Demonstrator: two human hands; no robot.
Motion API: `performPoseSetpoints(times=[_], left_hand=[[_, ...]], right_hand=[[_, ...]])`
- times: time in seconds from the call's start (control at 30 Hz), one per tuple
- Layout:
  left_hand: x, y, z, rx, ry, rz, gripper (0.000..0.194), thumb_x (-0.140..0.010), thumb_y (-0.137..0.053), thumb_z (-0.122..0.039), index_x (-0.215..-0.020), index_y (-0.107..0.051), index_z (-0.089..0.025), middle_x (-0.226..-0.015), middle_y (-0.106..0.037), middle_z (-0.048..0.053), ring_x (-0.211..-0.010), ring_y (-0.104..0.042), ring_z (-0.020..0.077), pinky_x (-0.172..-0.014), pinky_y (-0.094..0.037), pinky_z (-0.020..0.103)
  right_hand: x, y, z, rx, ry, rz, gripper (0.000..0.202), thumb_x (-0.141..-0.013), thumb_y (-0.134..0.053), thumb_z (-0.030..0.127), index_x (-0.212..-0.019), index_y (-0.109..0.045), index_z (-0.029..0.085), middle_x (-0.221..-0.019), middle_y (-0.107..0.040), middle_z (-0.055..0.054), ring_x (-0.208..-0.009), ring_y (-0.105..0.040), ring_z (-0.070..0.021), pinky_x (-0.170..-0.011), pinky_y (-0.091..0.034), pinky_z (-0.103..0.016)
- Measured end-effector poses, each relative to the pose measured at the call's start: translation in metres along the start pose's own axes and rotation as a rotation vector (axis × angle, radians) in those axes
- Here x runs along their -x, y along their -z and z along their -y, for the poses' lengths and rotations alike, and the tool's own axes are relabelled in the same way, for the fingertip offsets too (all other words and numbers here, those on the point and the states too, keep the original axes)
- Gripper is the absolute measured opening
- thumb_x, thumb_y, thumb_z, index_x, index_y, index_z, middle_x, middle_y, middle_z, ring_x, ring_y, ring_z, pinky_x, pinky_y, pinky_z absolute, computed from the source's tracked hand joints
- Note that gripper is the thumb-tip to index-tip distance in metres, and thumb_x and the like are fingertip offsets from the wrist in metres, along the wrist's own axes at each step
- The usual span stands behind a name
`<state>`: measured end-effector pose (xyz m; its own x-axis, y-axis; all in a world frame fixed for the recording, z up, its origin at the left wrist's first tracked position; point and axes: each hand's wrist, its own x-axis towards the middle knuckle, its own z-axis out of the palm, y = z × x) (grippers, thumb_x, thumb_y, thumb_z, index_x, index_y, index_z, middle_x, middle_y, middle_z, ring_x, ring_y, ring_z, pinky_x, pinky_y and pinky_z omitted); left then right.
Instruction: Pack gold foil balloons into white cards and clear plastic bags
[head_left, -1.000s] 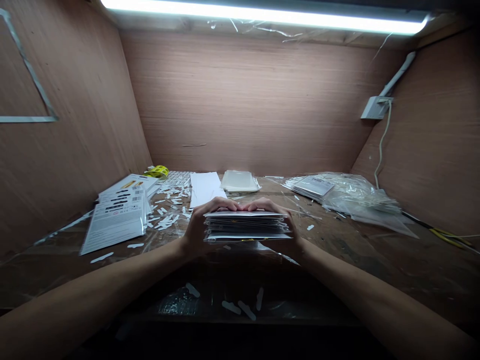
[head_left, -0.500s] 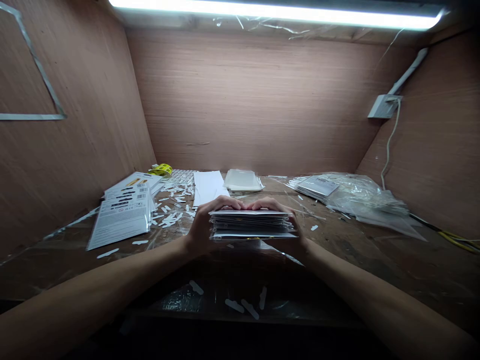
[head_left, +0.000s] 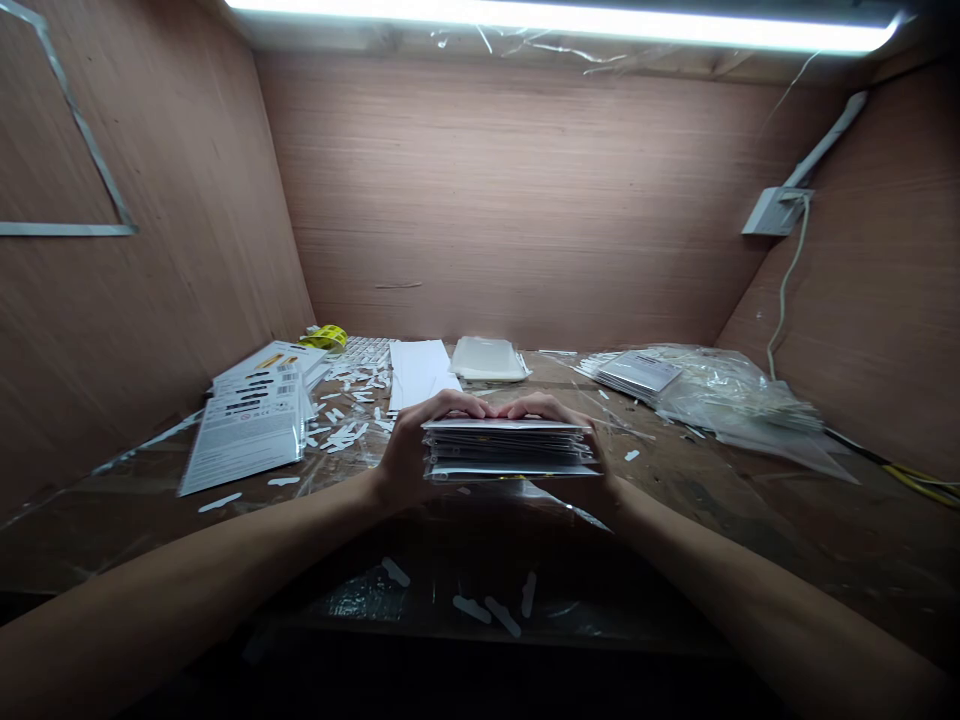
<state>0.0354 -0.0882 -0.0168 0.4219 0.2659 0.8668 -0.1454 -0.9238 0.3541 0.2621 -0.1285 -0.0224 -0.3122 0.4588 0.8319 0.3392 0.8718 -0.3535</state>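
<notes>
Between my two hands is a thick stack of flat cards in clear plastic sleeves [head_left: 511, 450], raised above the front part of the table with its near edges facing me. My left hand [head_left: 409, 440] grips its left side and my right hand [head_left: 592, 440] its right side. The fingers of both curl over the far top edge and almost meet in the middle. My thumbs and the underside of the stack are hidden in shadow. Some edges in the stack sit slightly uneven.
Printed cards [head_left: 251, 425] lie piled at left beside scattered white cut-outs [head_left: 345, 435] and a yellow tape roll [head_left: 326, 337]. White sheets [head_left: 421, 372] and a pile of clear sleeves [head_left: 489, 360] lie at the back. At right are more cards [head_left: 641, 373] and plastic bags [head_left: 720, 385].
The view has shifted very slightly. Both hands keep the same hold on the stack, and nothing else has visibly moved.
</notes>
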Motion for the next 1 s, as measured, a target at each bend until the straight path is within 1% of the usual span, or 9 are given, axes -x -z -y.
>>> performPoseSetpoints(times=[0.17, 0.37, 0.47, 0.53, 0.63, 0.7, 0.8, 0.9, 1.0], left_hand=[[0.001, -0.001, 0.000, -0.008, 0.005, 0.007, 0.053, -0.070, -0.089, -0.040, -0.111, -0.063, -0.019, -0.109, -0.072, 0.011, -0.100, -0.071, 0.0244, -0.088, -0.057, 0.038], [-0.001, 0.003, 0.001, -0.044, -0.002, 0.008, 0.056, -0.078, -0.080, -0.052, -0.119, -0.059, -0.020, -0.116, -0.068, 0.014, -0.107, -0.068, 0.0278, -0.089, -0.057, 0.043], [-0.007, 0.008, 0.004, -0.140, -0.110, -0.026, 0.075, -0.072, -0.082, -0.058, -0.131, -0.052, -0.022, -0.126, -0.062, 0.016, -0.119, -0.062, 0.0322, -0.099, -0.052, 0.049], [-0.012, 0.010, 0.004, -0.150, -0.211, -0.068, 0.086, -0.069, -0.078, -0.069, -0.135, -0.049, -0.023, -0.129, -0.057, 0.017, -0.124, -0.057, 0.0354, -0.104, -0.048, 0.054], [-0.020, 0.011, -0.001, -0.118, -0.291, -0.189, 0.074, -0.082, -0.056, -0.077, -0.129, -0.053, -0.021, -0.125, -0.055, 0.016, -0.119, -0.056, 0.0335, -0.100, -0.048, 0.053], [-0.022, 0.011, -0.006, -0.133, -0.224, -0.295, 0.051, -0.092, -0.052, -0.065, -0.116, -0.058, -0.021, -0.111, -0.057, 0.012, -0.105, -0.058, 0.0269, -0.092, -0.051, 0.047], [-0.025, 0.010, -0.011, -0.201, -0.008, -0.330, 0.021, -0.091, -0.067, -0.039, -0.089, -0.057, -0.021, -0.088, -0.054, 0.003, -0.083, -0.056, 0.0175, -0.080, -0.052, 0.036], [-0.027, 0.009, -0.012, -0.102, 0.100, -0.351, 0.026, -0.082, -0.079, -0.026, -0.090, -0.055, -0.021, -0.088, -0.056, 0.001, -0.080, -0.058, 0.0142, -0.078, -0.054, 0.032], [-0.027, 0.009, -0.010, -0.025, 0.114, -0.363, 0.029, -0.078, -0.082, -0.022, -0.095, -0.059, -0.020, -0.093, -0.063, 0.002, -0.087, -0.065, 0.0161, -0.084, -0.058, 0.035]], right_hand=[[-0.001, 0.001, 0.003, 0.012, 0.001, 0.002, 0.031, -0.087, -0.072, 0.036, -0.114, -0.064, 0.023, -0.108, -0.074, -0.007, -0.096, -0.072, -0.0218, -0.084, -0.058, -0.037], [-0.004, 0.004, 0.006, 0.073, 0.066, -0.008, 0.031, -0.085, -0.073, 0.026, -0.114, -0.063, 0.024, -0.110, -0.074, -0.007, -0.098, -0.073, -0.0221, -0.084, -0.058, -0.036], [-0.007, 0.007, 0.006, 0.108, 0.112, -0.002, 0.031, -0.087, -0.070, 0.025, -0.116, -0.062, 0.024, -0.111, -0.074, -0.007, -0.101, -0.072, -0.0236, -0.087, -0.057, -0.038], [-0.009, 0.010, 0.006, 0.177, 0.163, -0.002, 0.031, -0.087, -0.069, 0.026, -0.117, -0.062, 0.024, -0.111, -0.074, -0.008, -0.101, -0.071, -0.0249, -0.086, -0.056, -0.040], [-0.012, 0.014, 0.004, 0.306, 0.218, -0.043, 0.028, -0.087, -0.067, 0.026, -0.114, -0.061, 0.023, -0.104, -0.075, -0.008, -0.094, -0.071, -0.0261, -0.082, -0.055, -0.040], [-0.014, 0.016, 0.003, 0.392, 0.240, -0.090, 0.022, -0.089, -0.063, 0.023, -0.110, -0.061, 0.023, -0.099, -0.075, -0.008, -0.089, -0.070, -0.0252, -0.078, -0.054, -0.039], [-0.016, 0.017, 0.001, 0.558, 0.256, -0.155, 0.012, -0.091, -0.058, 0.017, -0.102, -0.059, 0.023, -0.093, -0.073, -0.007, -0.083, -0.067, -0.0233, -0.075, -0.051, -0.038], [-0.015, 0.017, -0.003, 0.663, 0.237, -0.201, 0.012, -0.089, -0.060, 0.015, -0.098, -0.058, 0.023, -0.089, -0.071, -0.006, -0.079, -0.064, -0.0225, -0.073, -0.049, -0.037], [-0.013, 0.020, -0.009, 0.685, 0.193, -0.208, 0.019, -0.085, -0.061, 0.014, -0.101, -0.057, 0.023, -0.091, -0.070, -0.006, -0.081, -0.063, -0.0231, -0.075, -0.049, -0.037]])
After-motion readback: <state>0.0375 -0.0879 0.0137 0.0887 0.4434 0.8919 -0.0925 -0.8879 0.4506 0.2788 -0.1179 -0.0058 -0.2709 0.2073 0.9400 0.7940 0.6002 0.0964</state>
